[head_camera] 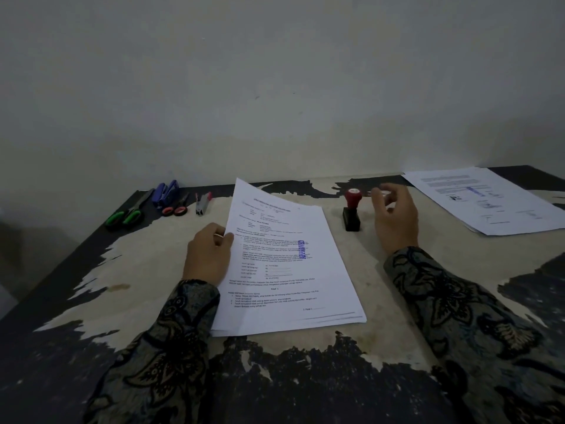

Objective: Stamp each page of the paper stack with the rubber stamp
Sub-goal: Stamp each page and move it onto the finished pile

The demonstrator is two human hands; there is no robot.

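Note:
A stack of printed white pages lies in the middle of the worn table. Its top sheet bears a blue stamp mark near the right edge. My left hand pinches the left edge of the top sheet, and that sheet's far left corner curls upward. The rubber stamp, with a red knob and black base, stands upright on the table just right of the stack. My right hand hovers right of the stamp with loosely curled fingers, holding nothing and not touching it.
A second pile of stamped pages lies at the far right. Along the back left lie green-handled scissors, a blue stapler, small red-handled scissors and a grey staple remover. A wall rises right behind the table.

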